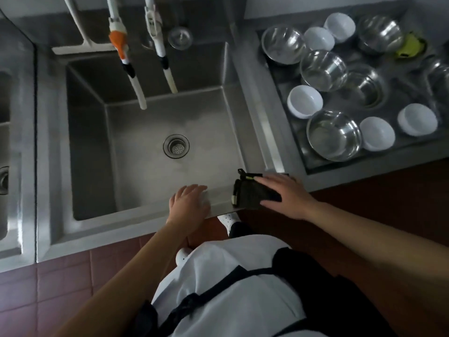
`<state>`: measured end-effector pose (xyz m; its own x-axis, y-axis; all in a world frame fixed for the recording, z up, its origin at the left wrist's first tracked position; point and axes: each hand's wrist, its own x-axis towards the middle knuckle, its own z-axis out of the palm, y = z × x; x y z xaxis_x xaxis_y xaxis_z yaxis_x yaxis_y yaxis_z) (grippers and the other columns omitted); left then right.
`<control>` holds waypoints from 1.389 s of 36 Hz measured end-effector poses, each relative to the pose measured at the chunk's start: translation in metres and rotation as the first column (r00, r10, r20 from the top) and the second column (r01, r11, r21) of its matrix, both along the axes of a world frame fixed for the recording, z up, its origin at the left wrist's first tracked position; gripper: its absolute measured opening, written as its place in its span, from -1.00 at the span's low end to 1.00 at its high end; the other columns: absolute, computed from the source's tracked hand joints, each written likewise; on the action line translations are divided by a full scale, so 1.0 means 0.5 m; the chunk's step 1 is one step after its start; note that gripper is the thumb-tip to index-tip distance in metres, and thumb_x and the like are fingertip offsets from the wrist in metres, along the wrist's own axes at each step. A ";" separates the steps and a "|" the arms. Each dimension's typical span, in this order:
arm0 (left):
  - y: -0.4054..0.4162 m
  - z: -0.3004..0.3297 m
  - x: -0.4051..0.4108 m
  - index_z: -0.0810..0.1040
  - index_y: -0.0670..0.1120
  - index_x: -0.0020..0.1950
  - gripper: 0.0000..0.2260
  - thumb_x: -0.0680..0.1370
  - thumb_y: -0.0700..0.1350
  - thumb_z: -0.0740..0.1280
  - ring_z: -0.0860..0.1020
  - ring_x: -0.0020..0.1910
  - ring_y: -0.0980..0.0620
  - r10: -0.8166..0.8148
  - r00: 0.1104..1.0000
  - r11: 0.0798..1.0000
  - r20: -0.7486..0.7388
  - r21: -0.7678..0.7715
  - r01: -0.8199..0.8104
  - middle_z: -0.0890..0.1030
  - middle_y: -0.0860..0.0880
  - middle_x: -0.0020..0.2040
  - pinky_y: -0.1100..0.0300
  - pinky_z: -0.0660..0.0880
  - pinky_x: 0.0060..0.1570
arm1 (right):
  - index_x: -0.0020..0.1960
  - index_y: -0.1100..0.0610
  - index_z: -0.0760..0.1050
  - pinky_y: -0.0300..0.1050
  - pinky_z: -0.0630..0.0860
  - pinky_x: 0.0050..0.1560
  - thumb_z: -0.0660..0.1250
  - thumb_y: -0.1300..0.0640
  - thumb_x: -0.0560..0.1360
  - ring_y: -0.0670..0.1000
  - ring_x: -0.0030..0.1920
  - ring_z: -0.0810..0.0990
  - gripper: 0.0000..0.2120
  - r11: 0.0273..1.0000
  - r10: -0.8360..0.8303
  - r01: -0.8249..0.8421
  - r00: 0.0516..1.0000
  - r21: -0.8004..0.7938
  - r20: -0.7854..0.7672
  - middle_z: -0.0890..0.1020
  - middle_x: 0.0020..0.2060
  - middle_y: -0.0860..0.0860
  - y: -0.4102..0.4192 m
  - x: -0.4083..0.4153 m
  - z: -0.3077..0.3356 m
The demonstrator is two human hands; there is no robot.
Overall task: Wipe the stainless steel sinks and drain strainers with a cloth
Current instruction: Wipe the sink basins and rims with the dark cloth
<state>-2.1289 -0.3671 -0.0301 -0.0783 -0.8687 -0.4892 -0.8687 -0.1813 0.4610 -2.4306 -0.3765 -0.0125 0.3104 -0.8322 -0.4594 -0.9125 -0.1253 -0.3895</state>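
Note:
A deep stainless steel sink (136, 152) fills the middle of the view, with a round drain strainer (176, 146) in its floor. A dark folded cloth (252, 194) with a yellow-green tag lies on the sink's front right corner rim. My right hand (284, 193) lies flat on the cloth, fingers spread over it. My left hand (189, 205) rests palm down on the front rim, left of the cloth, holding nothing. A second loose strainer (180, 38) sits on the back ledge.
Two hoses (126, 59) hang from taps over the basin, and a white squeegee (82, 45) leans at the back left. A tray (306, 164) on the right holds several steel and white bowls. Another sink (4, 142) shows at the left edge. Red tile floor lies below.

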 end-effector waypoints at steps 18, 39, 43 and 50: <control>-0.116 -0.014 -0.186 0.34 0.11 0.44 -0.34 0.39 0.21 0.43 0.31 0.44 -0.09 -0.305 0.950 0.951 0.065 0.078 0.300 0.43 -0.01 0.41 -0.03 0.16 0.40 | 0.20 -0.09 0.44 0.04 0.28 0.14 0.47 -0.05 0.42 0.15 0.19 0.53 -0.61 0.655 -0.744 0.748 0.663 0.109 -0.080 0.63 0.05 -0.03 0.031 -0.020 0.002; -0.032 0.215 -0.048 0.22 0.17 0.56 -0.18 0.40 -0.02 0.57 0.25 0.48 0.04 -0.349 0.828 0.937 -0.439 -0.190 0.294 0.29 0.04 0.52 0.10 0.25 0.44 | -0.17 0.14 0.53 -0.14 0.52 -0.09 0.42 0.48 0.33 -0.04 -0.15 0.53 -0.73 0.849 -0.184 0.385 0.858 -0.361 0.480 0.57 -0.20 -0.01 0.071 0.107 0.187; -0.010 0.260 -0.031 0.38 0.13 0.47 -0.30 0.38 -0.03 0.57 0.29 0.46 0.02 -0.423 0.779 0.894 -0.462 -0.351 0.277 0.35 0.01 0.48 0.02 0.26 0.45 | -0.15 0.12 0.52 -0.03 0.51 -0.04 0.41 0.47 0.37 0.01 -0.08 0.59 -0.73 0.900 -0.055 0.260 0.864 -0.350 0.501 0.58 -0.14 -0.01 0.086 0.159 0.254; 0.026 0.304 0.043 0.62 -0.06 0.22 -0.64 0.43 -0.12 0.53 0.50 0.23 -0.01 -0.449 0.749 0.826 -0.486 -0.546 0.141 0.56 -0.05 0.21 -0.01 0.45 0.25 | -0.12 0.23 0.53 -0.16 0.57 -0.01 0.44 0.45 0.42 -0.02 -0.06 0.67 -0.82 0.903 -0.166 0.383 0.726 -0.193 0.667 0.65 -0.12 0.06 0.119 0.233 0.310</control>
